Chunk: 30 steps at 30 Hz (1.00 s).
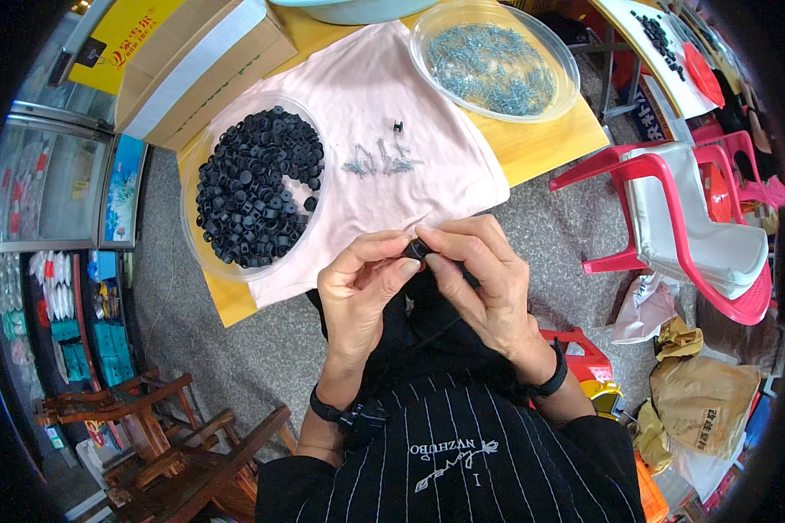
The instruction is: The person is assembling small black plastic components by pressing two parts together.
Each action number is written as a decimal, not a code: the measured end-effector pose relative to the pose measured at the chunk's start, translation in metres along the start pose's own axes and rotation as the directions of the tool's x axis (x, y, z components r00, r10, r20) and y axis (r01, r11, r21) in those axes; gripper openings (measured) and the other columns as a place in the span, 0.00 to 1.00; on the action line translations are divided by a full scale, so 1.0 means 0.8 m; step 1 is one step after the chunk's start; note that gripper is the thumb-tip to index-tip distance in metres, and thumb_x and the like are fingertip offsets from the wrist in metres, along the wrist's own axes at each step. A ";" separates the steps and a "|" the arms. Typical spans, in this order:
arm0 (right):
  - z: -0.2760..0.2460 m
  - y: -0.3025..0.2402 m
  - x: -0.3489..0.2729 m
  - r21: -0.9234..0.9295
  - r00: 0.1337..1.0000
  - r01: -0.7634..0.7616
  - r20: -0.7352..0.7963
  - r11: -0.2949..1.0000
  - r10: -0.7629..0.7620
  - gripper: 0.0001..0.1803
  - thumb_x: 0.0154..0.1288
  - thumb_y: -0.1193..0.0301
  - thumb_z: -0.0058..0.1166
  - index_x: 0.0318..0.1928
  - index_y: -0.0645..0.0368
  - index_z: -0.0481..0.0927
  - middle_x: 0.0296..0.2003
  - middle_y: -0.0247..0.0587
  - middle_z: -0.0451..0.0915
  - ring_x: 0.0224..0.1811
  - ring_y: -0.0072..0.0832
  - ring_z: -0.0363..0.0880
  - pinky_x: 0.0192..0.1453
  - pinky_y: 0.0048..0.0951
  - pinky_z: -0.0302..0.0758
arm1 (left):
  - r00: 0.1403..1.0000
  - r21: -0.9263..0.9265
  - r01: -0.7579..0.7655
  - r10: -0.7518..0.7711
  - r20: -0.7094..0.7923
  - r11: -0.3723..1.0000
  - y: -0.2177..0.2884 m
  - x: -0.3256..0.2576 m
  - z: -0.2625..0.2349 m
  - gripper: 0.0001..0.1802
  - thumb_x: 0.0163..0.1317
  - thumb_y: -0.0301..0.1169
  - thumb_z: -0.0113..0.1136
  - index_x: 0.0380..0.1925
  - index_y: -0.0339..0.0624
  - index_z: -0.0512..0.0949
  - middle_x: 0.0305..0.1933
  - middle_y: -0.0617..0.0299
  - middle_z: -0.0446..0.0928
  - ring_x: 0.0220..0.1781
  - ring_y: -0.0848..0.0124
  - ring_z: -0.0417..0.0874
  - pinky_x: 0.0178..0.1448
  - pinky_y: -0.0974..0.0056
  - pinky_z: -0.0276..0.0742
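A small black plastic cap (417, 250) is held between my two hands, just off the near edge of the table. The thumb and fingers of my left hand (362, 283) pinch it from the left. From the right, my right hand (487, 277) grips the same piece between thumb and fingertips, which partly cover it. Many similar black caps (257, 179) fill a clear round tray (201, 248) at the left. On the pink cloth (449, 166) beyond my hands lie several loose silvery screws (382, 160) and a single small black piece (399, 126).
A clear round tub (571, 83) of silvery screws (493, 65) stands at the far right of the yellow table (554, 144). Behind the caps is a cardboard box (205, 74). A pink chair (624, 196) stands at the right, wooden furniture (174, 453) at the lower left.
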State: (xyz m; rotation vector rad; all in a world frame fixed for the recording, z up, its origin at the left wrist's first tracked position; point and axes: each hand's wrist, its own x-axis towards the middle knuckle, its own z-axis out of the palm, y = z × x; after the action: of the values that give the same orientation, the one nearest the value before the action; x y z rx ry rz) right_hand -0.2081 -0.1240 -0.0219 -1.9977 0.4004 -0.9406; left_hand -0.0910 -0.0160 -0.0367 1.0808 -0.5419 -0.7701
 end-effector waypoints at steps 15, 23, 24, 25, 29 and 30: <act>0.014 0.014 -0.002 -0.089 0.998 0.047 -0.029 0.995 -0.050 0.23 0.47 0.81 0.62 0.48 0.63 0.77 0.36 0.42 0.76 0.36 0.37 0.74 0.40 0.33 0.73 | 0.982 -0.181 0.146 -0.164 -0.090 0.973 -0.004 -0.004 0.011 0.12 0.54 0.14 0.64 0.39 0.33 0.80 0.47 0.53 0.79 0.49 0.72 0.81 0.56 0.69 0.77; 0.012 0.009 -0.002 -0.177 0.994 0.089 -0.046 0.980 -0.098 0.23 0.47 0.81 0.62 0.48 0.64 0.76 0.34 0.42 0.76 0.35 0.38 0.74 0.39 0.32 0.73 | 0.983 -0.203 0.126 -0.151 -0.109 0.971 -0.010 -0.004 0.013 0.10 0.53 0.14 0.65 0.36 0.34 0.81 0.46 0.55 0.80 0.47 0.73 0.80 0.55 0.70 0.77; 0.011 0.009 -0.002 -0.176 0.994 0.091 -0.045 0.980 -0.100 0.23 0.47 0.81 0.62 0.48 0.64 0.76 0.34 0.42 0.76 0.35 0.38 0.74 0.39 0.32 0.73 | 0.985 -0.211 0.120 -0.143 -0.101 0.970 -0.011 -0.004 0.013 0.10 0.53 0.14 0.65 0.36 0.34 0.81 0.45 0.55 0.80 0.47 0.73 0.80 0.55 0.70 0.77; 0.011 0.010 -0.002 -0.173 0.994 0.090 -0.049 0.981 -0.100 0.22 0.47 0.81 0.62 0.47 0.64 0.77 0.34 0.42 0.76 0.34 0.38 0.74 0.39 0.32 0.73 | 0.986 -0.220 0.113 -0.136 -0.092 0.969 -0.012 -0.004 0.014 0.10 0.53 0.14 0.65 0.36 0.34 0.81 0.45 0.55 0.80 0.46 0.73 0.80 0.55 0.71 0.77; 0.011 0.009 -0.003 -0.184 0.988 0.106 -0.089 0.977 -0.124 0.19 0.46 0.81 0.65 0.42 0.64 0.80 0.33 0.42 0.78 0.30 0.32 0.74 0.32 0.27 0.72 | 0.985 -0.218 0.111 -0.136 -0.103 0.970 -0.014 -0.006 0.014 0.10 0.53 0.14 0.64 0.36 0.33 0.81 0.45 0.56 0.80 0.46 0.73 0.81 0.54 0.71 0.77; 0.010 0.010 -0.003 -0.186 0.988 0.105 -0.089 0.977 -0.124 0.19 0.46 0.81 0.65 0.42 0.64 0.80 0.33 0.42 0.78 0.30 0.32 0.74 0.32 0.27 0.72 | 0.984 -0.227 0.120 -0.146 -0.104 0.967 -0.013 -0.006 0.016 0.09 0.53 0.14 0.64 0.36 0.33 0.81 0.45 0.56 0.80 0.45 0.74 0.81 0.53 0.72 0.77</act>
State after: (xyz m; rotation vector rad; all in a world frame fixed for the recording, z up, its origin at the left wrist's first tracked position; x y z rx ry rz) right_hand -0.2031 -0.1222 -0.0324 -2.1631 0.4435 -1.1138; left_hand -0.1067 -0.0224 -0.0415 0.9569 -0.2755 -0.8553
